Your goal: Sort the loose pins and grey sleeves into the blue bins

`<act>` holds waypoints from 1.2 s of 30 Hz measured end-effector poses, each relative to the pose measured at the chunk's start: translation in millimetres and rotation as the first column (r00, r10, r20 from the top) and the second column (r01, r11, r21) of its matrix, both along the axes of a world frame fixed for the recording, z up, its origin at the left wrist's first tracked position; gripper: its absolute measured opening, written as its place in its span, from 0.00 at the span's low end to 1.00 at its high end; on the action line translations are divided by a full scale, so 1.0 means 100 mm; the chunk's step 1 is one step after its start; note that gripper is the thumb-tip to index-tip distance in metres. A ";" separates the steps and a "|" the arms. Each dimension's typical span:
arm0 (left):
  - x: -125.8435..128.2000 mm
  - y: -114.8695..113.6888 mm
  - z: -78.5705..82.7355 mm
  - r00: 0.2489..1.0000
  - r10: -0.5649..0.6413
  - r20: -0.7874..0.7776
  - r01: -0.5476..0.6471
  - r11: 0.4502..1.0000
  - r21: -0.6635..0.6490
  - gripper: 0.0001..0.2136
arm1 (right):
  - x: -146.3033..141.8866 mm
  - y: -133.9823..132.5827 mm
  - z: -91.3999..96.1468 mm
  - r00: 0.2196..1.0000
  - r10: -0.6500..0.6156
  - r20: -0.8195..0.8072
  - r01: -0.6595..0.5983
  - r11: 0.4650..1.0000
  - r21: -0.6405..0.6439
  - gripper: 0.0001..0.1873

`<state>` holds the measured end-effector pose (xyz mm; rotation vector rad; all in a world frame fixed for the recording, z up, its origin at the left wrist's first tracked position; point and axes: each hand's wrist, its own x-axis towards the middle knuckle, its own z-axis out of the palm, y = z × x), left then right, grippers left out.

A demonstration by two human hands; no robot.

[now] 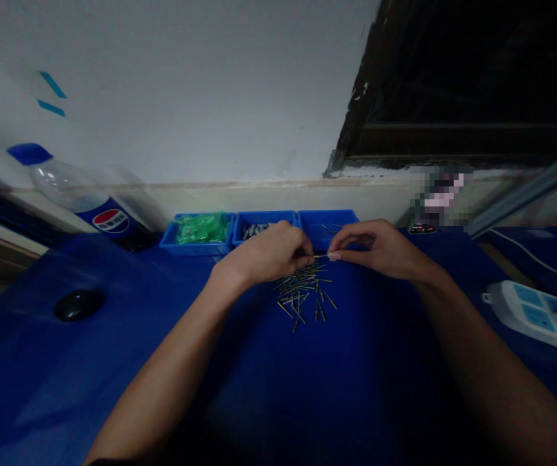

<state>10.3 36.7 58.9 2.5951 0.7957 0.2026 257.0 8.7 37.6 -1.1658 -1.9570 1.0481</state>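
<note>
Above a loose pile of thin brass-coloured metal pins [300,285], my two hands face each other. My left hand [273,249] is closed, its thumb and forefinger pinching one end of a thin metal pin [321,257]. The other end of that pin meets the pinched fingertips of my right hand [380,247]. Several pins in the pile have a thicker part along the shaft, and they point in different directions. Behind my right hand, a blue tray [314,226] holds a few similar pins. My left hand partly covers the middle blue tray [264,217], which has small grey-white pieces in it.
A third blue tray [166,244] holds green plastic packets [203,228]. At the left stand a Pepsi bottle [108,217] and a small black object [78,305]. A white power strip [540,317] lies at the right, a pixelated item [440,197] by the wall.
</note>
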 end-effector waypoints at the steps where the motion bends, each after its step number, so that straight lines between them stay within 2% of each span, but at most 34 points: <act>1: 0.00 -0.01 0.01 1.000 -0.005 0.021 0.005 1.000 -0.002 0.13 | 0.00 0.00 0.00 1.000 -0.006 -0.027 0.006 1.000 0.012 0.12; 4: -0.01 -0.02 0.03 0.997 0.016 0.076 -0.016 1.000 -0.002 0.12 | -0.02 0.01 0.00 0.994 -0.038 -0.100 0.041 0.999 0.026 0.15; 7: 0.00 -0.03 0.05 0.992 0.068 0.103 -0.070 0.997 0.020 0.11 | -0.03 0.02 -0.01 0.989 -0.044 -0.144 0.038 0.998 -0.047 0.17; 10: 0.01 -0.02 0.06 0.988 0.125 0.090 -0.130 0.990 0.057 0.10 | -0.03 0.03 -0.03 0.983 -0.041 -0.182 0.021 0.993 -0.114 0.16; 13: 0.02 -0.02 0.05 0.984 0.168 0.060 -0.172 0.982 0.084 0.10 | -0.03 0.05 -0.06 0.971 -0.064 -0.228 0.036 0.992 -0.125 0.14; 18: -0.02 0.00 0.06 0.958 0.286 0.012 -0.284 0.944 0.165 0.14 | 0.01 0.10 -0.10 0.932 -0.220 -0.290 0.216 0.975 -0.045 0.14; 21: -0.04 0.00 0.08 0.949 0.315 -0.020 -0.307 0.936 0.174 0.15 | 0.05 0.12 -0.10 0.933 -0.292 -0.211 0.298 0.954 -0.001 0.21; 23: -0.05 0.00 0.08 0.952 0.305 -0.032 -0.296 0.940 0.168 0.15 | 0.08 0.13 -0.10 0.959 -0.257 -0.116 0.258 0.966 -0.004 0.21; 28: -0.04 -0.02 0.07 0.958 0.282 -0.052 -0.273 0.953 0.133 0.16 | 0.10 0.11 -0.12 0.993 -0.044 0.113 0.048 0.998 -0.039 0.12; 33: -0.04 -0.02 0.05 0.969 0.243 -0.051 -0.238 0.967 0.093 0.16 | 0.05 0.09 -0.22 0.916 0.204 0.346 -0.162 0.976 -0.147 0.07; 36: -0.04 -0.02 0.05 0.973 0.226 -0.055 -0.220 0.971 0.090 0.16 | -0.01 0.09 -0.31 0.880 0.240 0.410 -0.204 0.970 -0.131 0.07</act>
